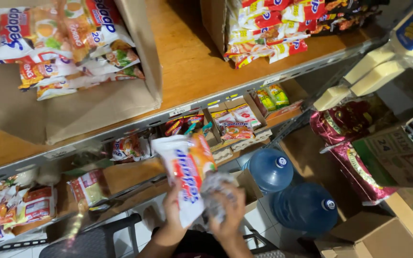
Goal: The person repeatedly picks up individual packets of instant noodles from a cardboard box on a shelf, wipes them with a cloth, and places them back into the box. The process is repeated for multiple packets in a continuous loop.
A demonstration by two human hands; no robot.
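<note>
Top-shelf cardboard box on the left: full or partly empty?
Partly empty. The box lies open towards the camera; noodle packets are heaped at its back, and bare cardboard shows in front.

Top shelf: a wooden shelf with a metal edge carried an open cardboard box of noodle packets.
Second box: another carton held red and yellow packets.
Lower shelves: small boxes of packets stood in a row.
Floor: two blue water jugs stood just beside each other, near a dark red sack.
Bottom left: a dark plastic chair.
</note>
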